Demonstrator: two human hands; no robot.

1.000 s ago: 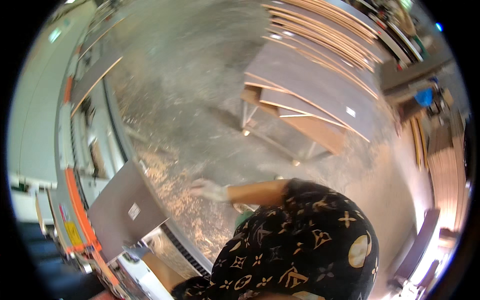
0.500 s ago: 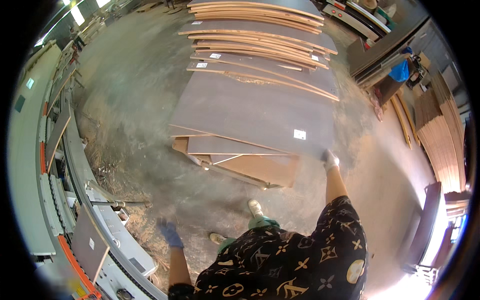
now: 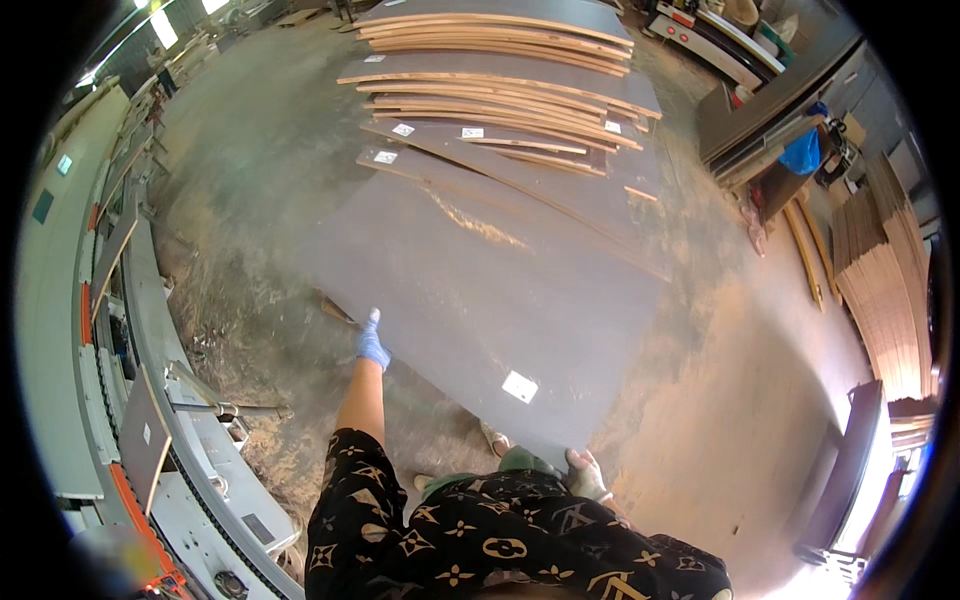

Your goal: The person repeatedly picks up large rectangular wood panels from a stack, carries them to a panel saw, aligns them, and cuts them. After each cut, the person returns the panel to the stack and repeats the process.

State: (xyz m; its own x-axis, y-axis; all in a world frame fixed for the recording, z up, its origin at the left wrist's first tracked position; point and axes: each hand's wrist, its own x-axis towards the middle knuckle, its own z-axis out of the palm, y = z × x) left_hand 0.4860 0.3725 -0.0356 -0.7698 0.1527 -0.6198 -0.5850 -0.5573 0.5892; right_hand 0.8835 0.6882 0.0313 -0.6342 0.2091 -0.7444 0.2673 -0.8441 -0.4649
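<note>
A large grey board (image 3: 500, 310) with a white label near its closest corner lies tilted across the view, in front of my body. My left hand (image 3: 373, 345), in a blue glove, grips its near left edge with the thumb up and the fingers hidden beneath. At the corner closest to me, my right hand (image 3: 585, 472) in a pale glove holds the board, thumb on top. Sawdust streaks the board's upper face. Its far end lies by a stack of similar boards (image 3: 500, 92) with light wooden edges.
Along the left runs a long machine (image 3: 205, 450) with a narrower grey board (image 3: 145, 440) on it. A metal bar (image 3: 235, 410) juts from the machine toward me. Upright brown sheets (image 3: 885, 290) and a dark panel (image 3: 855, 465) stand at the right. Sawdust covers parts of the floor.
The large board has swung round and come toward me, its labelled corner drawn near my body. My left hand has risen from beside the machine to its edge; my right hand has pulled back.
</note>
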